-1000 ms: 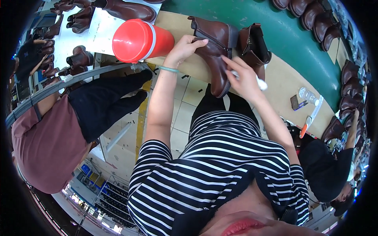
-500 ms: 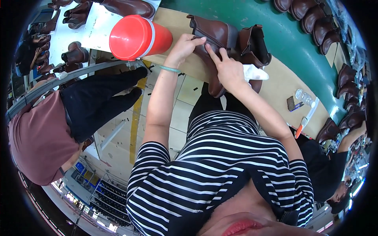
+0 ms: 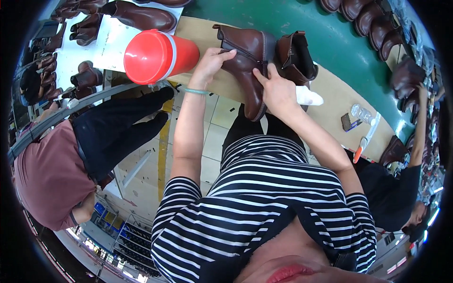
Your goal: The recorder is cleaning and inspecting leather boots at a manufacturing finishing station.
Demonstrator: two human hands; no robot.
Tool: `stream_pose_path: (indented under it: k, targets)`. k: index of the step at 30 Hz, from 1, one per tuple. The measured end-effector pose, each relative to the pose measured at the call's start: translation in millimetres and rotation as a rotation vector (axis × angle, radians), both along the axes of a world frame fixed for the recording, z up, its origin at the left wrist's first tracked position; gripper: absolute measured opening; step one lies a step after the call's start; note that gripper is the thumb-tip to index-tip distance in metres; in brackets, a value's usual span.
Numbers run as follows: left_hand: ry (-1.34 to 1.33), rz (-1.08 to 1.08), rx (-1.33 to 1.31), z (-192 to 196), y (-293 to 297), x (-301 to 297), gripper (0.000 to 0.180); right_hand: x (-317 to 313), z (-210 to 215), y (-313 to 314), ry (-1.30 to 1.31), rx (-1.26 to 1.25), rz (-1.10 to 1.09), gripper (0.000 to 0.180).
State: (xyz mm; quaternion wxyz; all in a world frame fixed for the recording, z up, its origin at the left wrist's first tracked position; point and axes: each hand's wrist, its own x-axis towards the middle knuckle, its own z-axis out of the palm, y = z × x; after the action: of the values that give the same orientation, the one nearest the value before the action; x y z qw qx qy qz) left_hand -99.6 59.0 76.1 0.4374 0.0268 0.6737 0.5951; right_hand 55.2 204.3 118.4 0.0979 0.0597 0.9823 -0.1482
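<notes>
A brown leather ankle boot (image 3: 240,40) lies on its side on the tan board, its toe toward me and its dark zipper facing up. My left hand (image 3: 211,66) grips the shaft edge, thumb on top and the other fingers partly hidden. With its foremost fingertips, my right hand (image 3: 278,92) touches the boot close to the sole-side end of the zipper. A white cloth (image 3: 309,96) sticks out from beneath that hand, the rest of its fingers curled over it. Just right of this boot a second brown boot (image 3: 297,56) stands, its dark opening showing.
A red lidded container (image 3: 148,56) stands to the left. On the tan board (image 3: 330,89) at right lie a clear bottle (image 3: 362,113), a dark block (image 3: 348,122) and an orange-handled tool (image 3: 361,150). More boots line the green surface (image 3: 330,37). Co-workers are at both sides.
My hands have moved apart along the zipper, the right one toward its sole-side end. More of the zipper shows. A co-worker at right has reached out and holds a boot up.
</notes>
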Motion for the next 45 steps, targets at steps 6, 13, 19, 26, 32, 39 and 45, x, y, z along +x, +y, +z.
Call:
stream_pose_path:
  k: [6,13,19,26,32,39,45]
  targets:
    - [-0.034,-0.068,0.068,-5,4,-7,0.027,-9,-1,-11,-0.106,-0.02,-0.143,0.062]
    - [0.791,0.334,-0.088,-23,-29,44,0.052,128,24,117,-0.163,-0.622,-0.481,0.029]
    - [-0.437,0.473,-0.12,-10,-26,132,0.064,170,-48,124,-0.225,-1.43,-1.058,0.061]
    - [-0.68,0.188,0.177,-36,-25,136,0.05,157,-74,104,-0.241,-1.737,-1.019,0.06]
    - [-0.339,0.177,0.043,-18,-14,134,0.056,131,-35,68,0.206,-1.443,-0.955,0.059]
    - [0.715,-0.034,-0.705,23,-4,149,0.102,189,-6,78,0.414,-0.465,-0.92,0.06]
    - [0.992,-0.425,-0.555,15,-12,172,0.106,231,-26,77,0.346,-0.299,-1.0,0.063]
